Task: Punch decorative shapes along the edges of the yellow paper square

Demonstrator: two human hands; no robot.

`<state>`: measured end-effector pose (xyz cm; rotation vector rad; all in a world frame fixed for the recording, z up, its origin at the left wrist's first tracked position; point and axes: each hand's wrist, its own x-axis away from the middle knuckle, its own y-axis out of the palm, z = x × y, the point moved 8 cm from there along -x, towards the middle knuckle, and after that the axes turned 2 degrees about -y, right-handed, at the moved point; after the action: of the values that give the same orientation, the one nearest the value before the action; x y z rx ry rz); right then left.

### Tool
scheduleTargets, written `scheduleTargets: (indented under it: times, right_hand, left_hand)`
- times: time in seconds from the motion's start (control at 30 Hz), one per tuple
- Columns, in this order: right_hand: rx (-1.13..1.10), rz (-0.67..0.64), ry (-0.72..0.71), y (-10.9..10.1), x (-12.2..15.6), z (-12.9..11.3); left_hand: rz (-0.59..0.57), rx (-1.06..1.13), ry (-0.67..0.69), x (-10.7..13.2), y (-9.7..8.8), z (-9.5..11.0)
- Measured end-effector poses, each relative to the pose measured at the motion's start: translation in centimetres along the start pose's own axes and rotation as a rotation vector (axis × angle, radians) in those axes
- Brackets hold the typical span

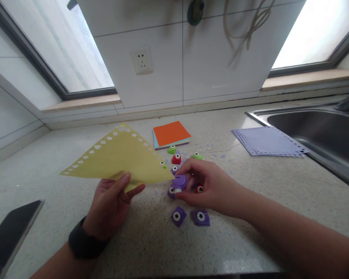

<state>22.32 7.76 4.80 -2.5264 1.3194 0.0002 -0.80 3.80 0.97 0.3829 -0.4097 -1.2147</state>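
Pinched in my left hand (113, 203) is a yellow sheet of paper (116, 155), its corner turned towards the right. Rows of small punched shapes run along its two upper edges. My right hand (208, 184) grips a purple craft punch (180, 182) between thumb and fingers, with its slot at the paper's right corner. Whether the corner sits inside the slot I cannot tell. Around that hand lie other small punches: a red one (176, 159), a green one (171, 149), and purple ones (178, 216) nearer the front.
Behind the punches is a stack of coloured paper topped with orange (173, 133). Punched lilac sheets (264, 140) lie beside the steel sink (317, 128) at right. A dark flat object (13, 236) rests at the left front. Paper bits dot the speckled counter (145, 240).
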Motion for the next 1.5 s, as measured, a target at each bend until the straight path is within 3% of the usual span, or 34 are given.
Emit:
scheduleTargets:
  times: [1.5]
  right_hand:
    - [-0.269,-0.002,0.123,-0.1,-0.5,1.5]
  left_hand:
    - [-0.021,-0.239,0.024,0.8,0.3,-0.2]
